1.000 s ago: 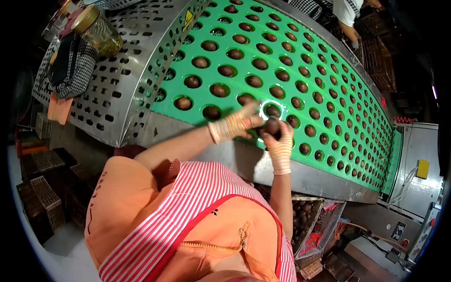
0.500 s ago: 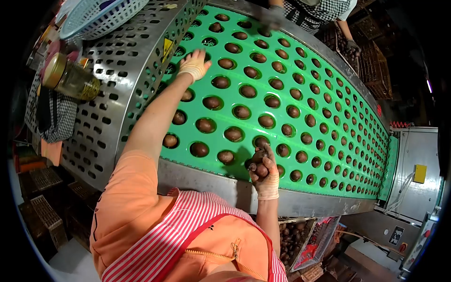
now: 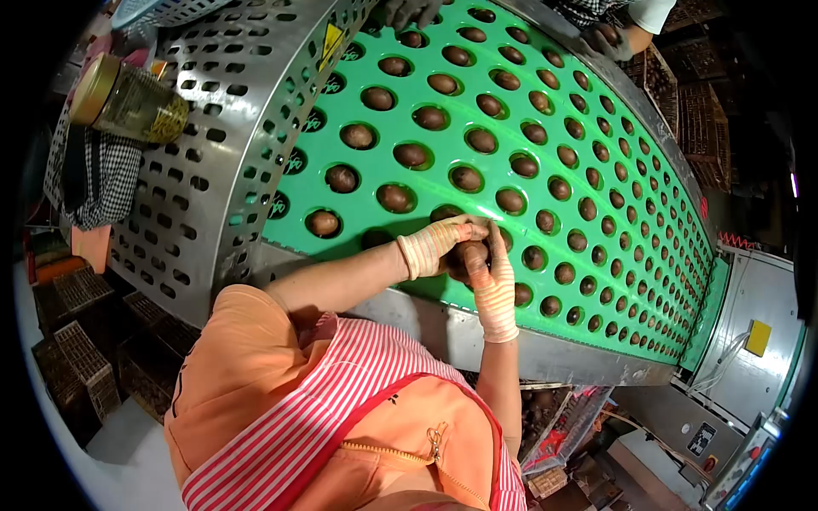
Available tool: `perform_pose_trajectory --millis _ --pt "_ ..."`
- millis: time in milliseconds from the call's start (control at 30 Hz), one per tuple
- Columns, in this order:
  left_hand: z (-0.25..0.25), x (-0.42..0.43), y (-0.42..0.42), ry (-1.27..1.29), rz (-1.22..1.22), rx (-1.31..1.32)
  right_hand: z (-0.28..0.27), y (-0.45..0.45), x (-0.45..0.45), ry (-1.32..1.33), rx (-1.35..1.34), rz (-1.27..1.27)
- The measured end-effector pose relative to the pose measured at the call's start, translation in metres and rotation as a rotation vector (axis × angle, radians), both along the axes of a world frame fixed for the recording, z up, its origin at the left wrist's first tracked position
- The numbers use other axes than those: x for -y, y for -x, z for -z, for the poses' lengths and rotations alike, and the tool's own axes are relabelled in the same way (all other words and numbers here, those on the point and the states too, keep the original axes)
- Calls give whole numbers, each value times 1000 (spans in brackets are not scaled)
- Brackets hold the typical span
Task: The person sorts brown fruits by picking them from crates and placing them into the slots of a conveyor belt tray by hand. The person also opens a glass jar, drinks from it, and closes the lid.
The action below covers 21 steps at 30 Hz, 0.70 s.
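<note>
Both of my hands, in striped gloves with bare fingertips, meet above the near edge of the green tray [image 3: 443, 200]. My right hand [image 3: 492, 285] is wrapped round dark brown round items [image 3: 471, 254]. Against the same items rest the bent fingers of my left hand [image 3: 439, 245]; whether it grips one of its own is hidden. Single brown items like the one at the lower left [image 3: 324, 223] sit in most cups of the tray. Some cups along the left edge hold none, such as one [image 3: 294, 160].
Across the tray a co-worker's gloved hands [image 3: 607, 40] show, one holding a brown item. A perforated metal guard [image 3: 213, 128] borders the left, with a glass jar [image 3: 128, 100] on it. Below right stands a crate [image 3: 567, 430]; a metal cabinet [image 3: 741, 315] is at the right.
My left hand has come back from the tray's upper left to meet my right hand. The co-worker's hands have shifted along the far edge, and the view has moved.
</note>
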<state>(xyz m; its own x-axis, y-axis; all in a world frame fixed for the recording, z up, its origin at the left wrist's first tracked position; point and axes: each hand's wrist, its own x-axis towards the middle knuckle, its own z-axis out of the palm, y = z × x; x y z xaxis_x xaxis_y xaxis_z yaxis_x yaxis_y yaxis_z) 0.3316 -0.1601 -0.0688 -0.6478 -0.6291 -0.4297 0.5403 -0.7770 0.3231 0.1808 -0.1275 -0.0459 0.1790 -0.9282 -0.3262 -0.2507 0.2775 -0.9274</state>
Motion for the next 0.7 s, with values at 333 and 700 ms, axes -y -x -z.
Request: perform_pose_trajectory --millis 333,700 --pt "29 -44 -34 298 -276 40 -37 -38 -39 170 -54 -26" --pt "61 71 -179 935 711 2655 -11 65 -125 77 100 363"
